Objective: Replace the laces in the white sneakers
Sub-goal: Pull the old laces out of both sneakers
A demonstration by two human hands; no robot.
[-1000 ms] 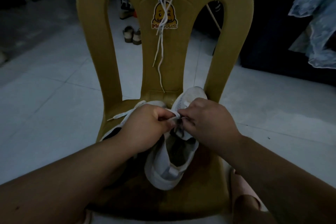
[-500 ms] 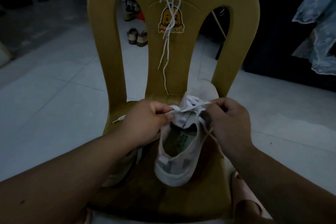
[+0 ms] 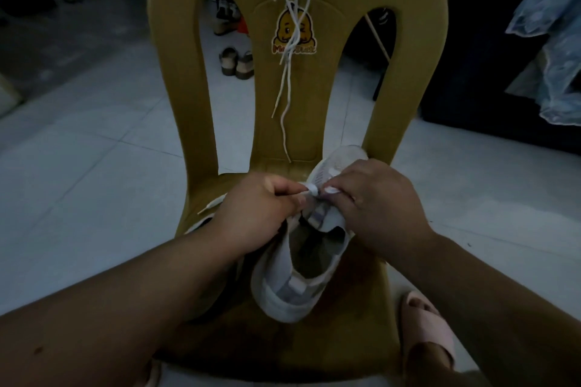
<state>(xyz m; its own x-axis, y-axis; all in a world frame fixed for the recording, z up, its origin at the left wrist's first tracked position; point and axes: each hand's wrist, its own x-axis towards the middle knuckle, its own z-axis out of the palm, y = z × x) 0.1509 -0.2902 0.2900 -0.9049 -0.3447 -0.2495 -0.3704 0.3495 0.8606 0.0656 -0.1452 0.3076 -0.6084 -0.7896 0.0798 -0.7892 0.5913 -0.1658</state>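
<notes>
A white sneaker (image 3: 292, 286) lies on the seat of a yellow plastic chair (image 3: 361, 339), heel toward me and toe toward the backrest. My left hand (image 3: 254, 214) pinches a flat white lace (image 3: 309, 190) at the sneaker's eyelets. My right hand (image 3: 374, 204) pinches the same lace from the right, close to the left fingers. A second sneaker (image 3: 201, 223) lies mostly hidden under my left forearm, with a lace end (image 3: 210, 207) sticking out to the left. Thin white laces (image 3: 289, 72) hang down the chair's backrest.
The chair stands on a pale tiled floor (image 3: 94, 151). Sandals (image 3: 235, 63) lie on the floor behind the backrest. Light blue fabric (image 3: 553, 41) hangs at the far right. My foot in a pink slipper (image 3: 427, 324) is beside the chair's right front.
My hands, which had spread apart with the lace stretched between them, have come back together over the eyelets. The sneaker stays in the same place on the seat.
</notes>
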